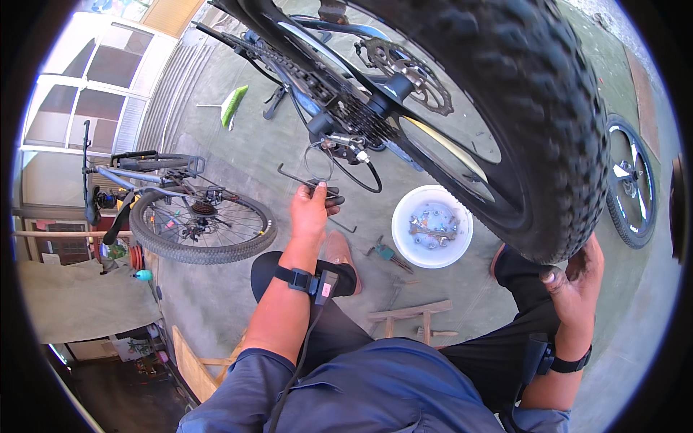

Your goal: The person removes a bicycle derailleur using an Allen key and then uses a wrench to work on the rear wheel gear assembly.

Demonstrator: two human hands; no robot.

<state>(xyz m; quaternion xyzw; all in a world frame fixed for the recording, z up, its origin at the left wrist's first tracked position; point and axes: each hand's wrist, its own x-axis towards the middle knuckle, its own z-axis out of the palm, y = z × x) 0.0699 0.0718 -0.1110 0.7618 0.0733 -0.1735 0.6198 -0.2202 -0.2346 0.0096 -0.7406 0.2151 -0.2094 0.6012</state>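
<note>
At nine o'clock a second bicycle (180, 209) stands on the concrete floor (238, 155), well apart from the work. A green-headed broom (232, 105) lies at eleven o'clock.

Nearer the middle, the left hand (312, 209) reaches up with its fingers (330, 200) clenched round a dark L-shaped hex key (299, 178), just below the rear derailleur (345, 146) of the upturned bicycle. A loop of thin cable (319, 160) hangs from the derailleur, right above the hand. The sprocket cluster (357, 115) and chain (289, 65) sit just above that, at twelve o'clock, with the brake disc (411, 72) beside them.

The step in hand looks like work on the derailleur or its cable clamp. The next move would call for seating the key's tip squarely in a small bolt head while the wheel is kept from turning; the loose cable loop could get in the key's way.

On the floor just right of the hand lie pliers (388, 254) with greenish grips, and past them a white bowl (401, 216) holding small metal parts. A low wooden frame (408, 314) lies at six o'clock.

At four o'clock the right hand (577, 285) is pressed to the knobby rear tyre (534, 108), fingers curled against the tread at its lowest part, seemingly steadying the wheel. Another wheel (632, 191) stands at three o'clock.
</note>
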